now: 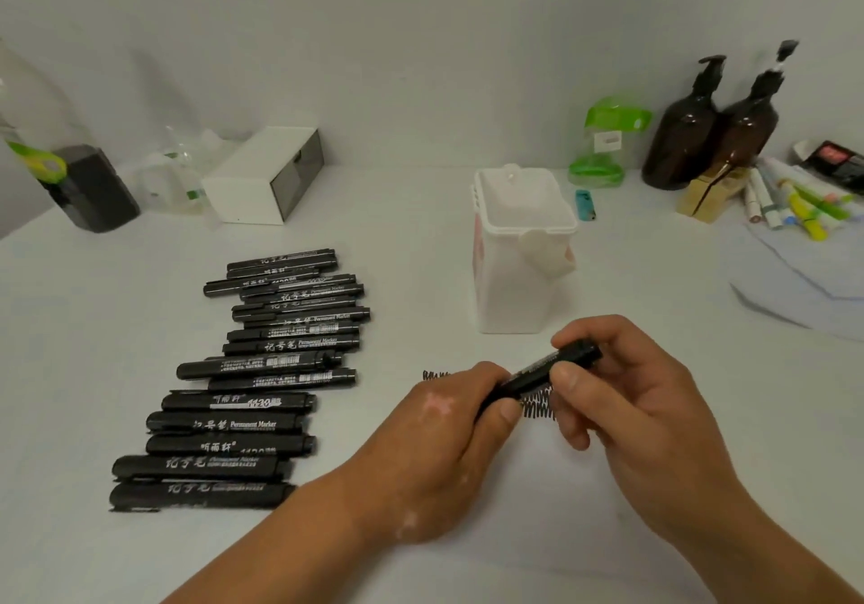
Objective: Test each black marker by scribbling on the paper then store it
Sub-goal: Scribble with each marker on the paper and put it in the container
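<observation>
White table; both hands grip one black marker: left hand barrel, right hand cap end.

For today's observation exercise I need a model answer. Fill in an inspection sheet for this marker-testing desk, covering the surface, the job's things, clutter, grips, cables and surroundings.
Surface: white table, with black scribbles between the hands.
Job's things: row of black markers lying at left; one held marker; white container upright behind the hands.
Clutter: white box, green spray bottle, two brown pump bottles, blue lighter and coloured pens along the back.
Grips: left hand and right hand both hold the held marker, one at each end.
Cables: nothing seen.
Surroundings: plain white wall.
</observation>
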